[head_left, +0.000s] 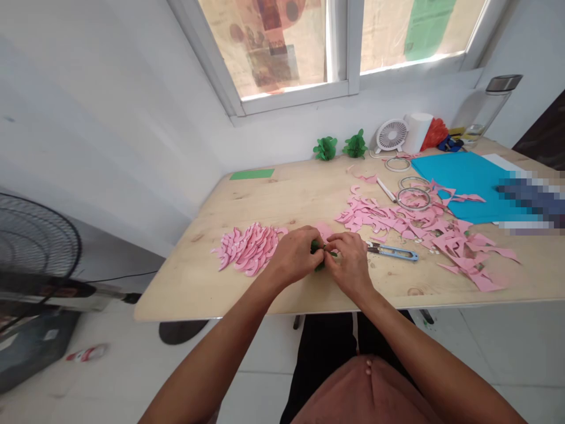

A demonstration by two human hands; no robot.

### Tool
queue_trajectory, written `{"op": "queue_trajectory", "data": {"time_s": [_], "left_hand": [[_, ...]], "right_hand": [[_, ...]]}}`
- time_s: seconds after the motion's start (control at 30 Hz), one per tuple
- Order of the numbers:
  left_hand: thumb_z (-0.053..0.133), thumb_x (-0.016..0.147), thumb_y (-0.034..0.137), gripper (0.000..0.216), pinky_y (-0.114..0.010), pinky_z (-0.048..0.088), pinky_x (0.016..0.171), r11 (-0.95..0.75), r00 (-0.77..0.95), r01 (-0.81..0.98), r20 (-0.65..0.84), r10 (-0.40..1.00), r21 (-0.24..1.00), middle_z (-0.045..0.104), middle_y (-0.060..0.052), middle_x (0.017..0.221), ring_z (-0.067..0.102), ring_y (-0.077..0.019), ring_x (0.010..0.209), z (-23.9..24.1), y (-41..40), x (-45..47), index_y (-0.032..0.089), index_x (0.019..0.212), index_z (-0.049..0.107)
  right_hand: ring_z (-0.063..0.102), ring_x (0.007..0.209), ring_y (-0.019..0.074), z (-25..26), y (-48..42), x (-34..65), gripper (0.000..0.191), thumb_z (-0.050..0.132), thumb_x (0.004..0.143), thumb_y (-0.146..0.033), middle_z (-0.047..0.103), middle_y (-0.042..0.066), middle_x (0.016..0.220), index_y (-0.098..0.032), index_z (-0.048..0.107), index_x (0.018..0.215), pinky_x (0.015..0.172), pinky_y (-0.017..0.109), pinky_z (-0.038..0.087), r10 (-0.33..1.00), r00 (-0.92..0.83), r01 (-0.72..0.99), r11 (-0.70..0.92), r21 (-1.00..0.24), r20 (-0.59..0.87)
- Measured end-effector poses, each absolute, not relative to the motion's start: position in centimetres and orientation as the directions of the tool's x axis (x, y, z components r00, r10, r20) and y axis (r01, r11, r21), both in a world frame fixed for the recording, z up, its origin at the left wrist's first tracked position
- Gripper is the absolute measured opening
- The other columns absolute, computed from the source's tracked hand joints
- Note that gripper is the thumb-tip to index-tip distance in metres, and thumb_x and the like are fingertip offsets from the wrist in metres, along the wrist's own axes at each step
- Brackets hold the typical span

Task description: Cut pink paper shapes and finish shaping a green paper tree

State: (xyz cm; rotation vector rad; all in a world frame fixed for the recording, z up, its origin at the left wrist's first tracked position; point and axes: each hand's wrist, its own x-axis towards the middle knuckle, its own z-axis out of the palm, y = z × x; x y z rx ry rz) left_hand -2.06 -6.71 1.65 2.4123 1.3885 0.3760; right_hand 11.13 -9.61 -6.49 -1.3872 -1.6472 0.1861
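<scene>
My left hand (pixel 293 256) and my right hand (pixel 348 263) meet above the wooden table (pixel 309 194), both pinched on a small green paper piece (pixel 318 252) that is mostly hidden between the fingers. Just behind the hands lies a pink paper piece (pixel 324 228). To the left sits a pile of cut pink paper petals (pixel 249 247). Blue-handled snips (pixel 392 252) lie just right of my right hand.
Pink paper scraps (pixel 424 227) cover the right side, with metal rings (pixel 414 199), a white pen (pixel 386 189) and a blue sheet (pixel 468 176). Two green paper flowers (pixel 339 146), a small white fan (pixel 392 135), a paper roll and a bottle (pixel 485 109) stand at the back. A floor fan (pixel 35 259) stands at left.
</scene>
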Motion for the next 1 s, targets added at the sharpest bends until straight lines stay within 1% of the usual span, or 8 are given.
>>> {"op": "queue_trajectory", "data": {"time_s": [0.13, 0.3, 0.53, 0.63, 0.73, 0.8, 0.87, 1.0], "left_hand": [[0.05, 0.067, 0.016, 0.012, -0.027, 0.042, 0.064, -0.45, 0.476, 0.815, 0.023, 0.879, 0.366, 0.067, -0.002, 0.083, 0.061, -0.0178, 0.077, 2.1, -6.7, -1.9, 0.019, 0.07, 0.061], [0.049, 0.065, 0.013, 0.016, -0.027, 0.043, 0.064, -0.436, 0.469, 0.828, -0.011, 0.883, 0.354, 0.068, -0.003, 0.082, 0.061, -0.0186, 0.077, 2.4, -6.8, -1.7, 0.019, 0.069, 0.063], [0.049, 0.069, 0.013, 0.013, -0.028, 0.042, 0.061, -0.461, 0.482, 0.837, 0.0, 0.876, 0.297, 0.065, -0.003, 0.071, 0.059, -0.0181, 0.068, 2.2, -6.7, -1.8, 0.019, 0.066, 0.06], [0.047, 0.073, 0.013, 0.013, -0.028, 0.043, 0.064, -0.501, 0.519, 0.816, 0.014, 0.854, 0.289, 0.065, -0.004, 0.077, 0.06, -0.0182, 0.07, 1.8, -6.8, -2.1, 0.019, 0.068, 0.058], [0.046, 0.075, 0.013, 0.013, -0.029, 0.044, 0.067, -0.499, 0.515, 0.813, 0.029, 0.856, 0.301, 0.066, -0.006, 0.085, 0.061, -0.0191, 0.077, 1.5, -6.8, -2.5, 0.018, 0.07, 0.056], [0.046, 0.076, 0.015, 0.012, -0.03, 0.044, 0.071, -0.473, 0.487, 0.82, 0.043, 0.872, 0.322, 0.067, -0.007, 0.089, 0.062, -0.0202, 0.084, 1.5, -6.6, -2.9, 0.019, 0.069, 0.056], [0.047, 0.077, 0.018, 0.012, -0.031, 0.045, 0.076, -0.439, 0.453, 0.817, 0.055, 0.89, 0.372, 0.067, -0.007, 0.09, 0.062, -0.021, 0.088, 1.5, -6.4, -3.5, 0.019, 0.067, 0.055], [0.05, 0.077, 0.026, 0.017, -0.034, 0.045, 0.08, -0.345, 0.391, 0.758, 0.037, 0.919, 0.554, 0.069, -0.005, 0.093, 0.063, -0.0206, 0.087, 1.8, -6.0, -4.7, 0.019, 0.064, 0.058]], "right_hand": [[0.051, 0.094, 0.0231, -6.4, -9.6, 11.1, 0.007, 0.061, 0.074, -0.015, 0.066, 0.003, 0.092, -0.022, 0.06, 0.071, 0.083, 0.04, 0.034, 0.836, 0.08, 0.69, 0.346, -0.635, 0.543], [0.05, 0.094, 0.0232, -6.3, -9.7, 11.0, 0.007, 0.059, 0.074, -0.015, 0.065, 0.004, 0.092, -0.022, 0.062, 0.072, 0.083, 0.04, 0.035, 0.839, 0.066, 0.678, 0.36, -0.641, 0.541], [0.05, 0.094, 0.0237, -6.1, -9.7, 10.8, 0.008, 0.059, 0.076, -0.017, 0.065, 0.004, 0.092, -0.022, 0.062, 0.072, 0.084, 0.042, 0.034, 0.85, 0.055, 0.681, 0.352, -0.642, 0.524], [0.05, 0.094, 0.0238, -6.1, -9.7, 10.7, 0.007, 0.059, 0.076, -0.017, 0.065, 0.004, 0.092, -0.022, 0.062, 0.073, 0.084, 0.041, 0.034, 0.853, 0.053, 0.681, 0.349, -0.643, 0.519], [0.05, 0.095, 0.0238, -6.0, -9.7, 10.8, 0.005, 0.06, 0.076, -0.018, 0.066, 0.004, 0.093, -0.022, 0.062, 0.075, 0.085, 0.041, 0.034, 0.858, 0.056, 0.668, 0.348, -0.658, 0.51], [0.051, 0.094, 0.0236, -5.9, -9.8, 11.1, 0.004, 0.059, 0.077, -0.02, 0.066, 0.004, 0.093, -0.022, 0.062, 0.077, 0.084, 0.04, 0.035, 0.858, 0.073, 0.65, 0.346, -0.677, 0.509], [0.052, 0.094, 0.0235, -5.7, -9.8, 11.6, 0.005, 0.057, 0.079, -0.02, 0.066, 0.004, 0.093, -0.022, 0.062, 0.08, 0.084, 0.04, 0.036, 0.857, 0.095, 0.636, 0.34, -0.693, 0.507], [0.053, 0.094, 0.0244, -5.4, -9.8, 12.5, 0.008, 0.054, 0.081, -0.02, 0.066, 0.004, 0.092, -0.023, 0.061, 0.082, 0.085, 0.04, 0.037, 0.855, 0.115, 0.634, 0.328, -0.7, 0.505]]}}
